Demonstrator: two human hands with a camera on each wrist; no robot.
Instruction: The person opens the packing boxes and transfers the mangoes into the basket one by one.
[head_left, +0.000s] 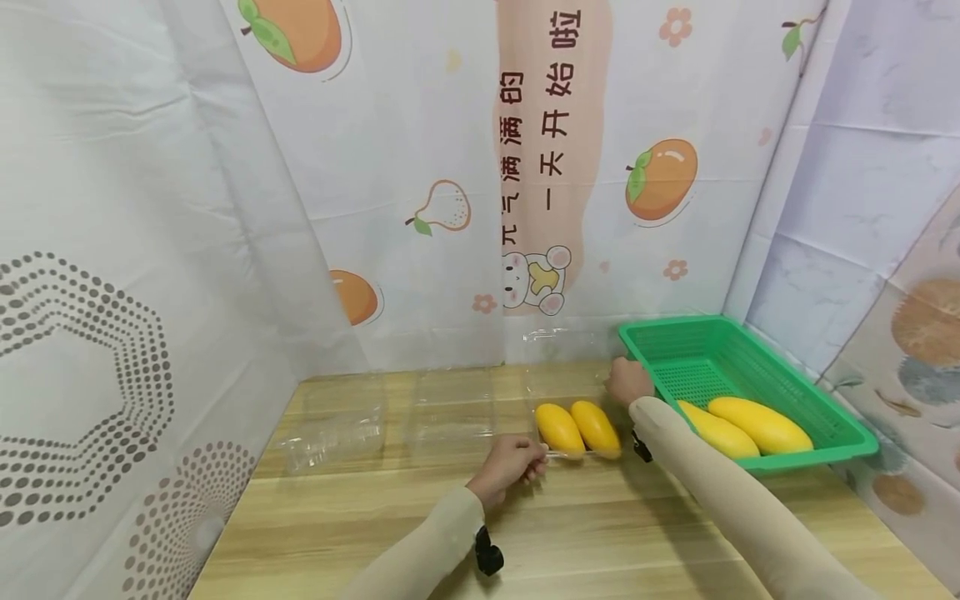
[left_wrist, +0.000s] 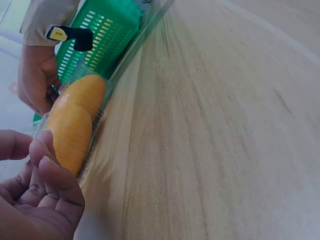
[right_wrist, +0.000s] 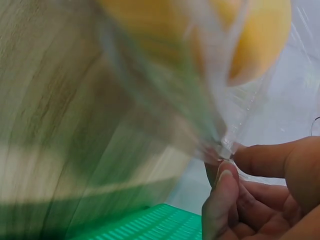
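Two yellow mangoes [head_left: 558,429] lie side by side in a clear plastic box [left_wrist: 82,75] whose hinged lid [head_left: 566,354] stands raised at the back. My left hand [head_left: 510,468] pinches the box's front left edge between thumb and fingertips. At the right side, close to the green basket, my right hand [head_left: 628,382] is bent over the box. In the right wrist view, its thumb [right_wrist: 265,160] and index finger pinch a corner of the clear plastic, with the blurred mangoes above.
To the right, a green plastic basket [head_left: 795,387] holds two more mangoes [head_left: 761,423]. Two other clear plastic boxes stand to the left, one in the middle [head_left: 453,408] and one farther left [head_left: 337,429]. Printed cloth [head_left: 450,108] hangs behind the wooden table [head_left: 360,525].
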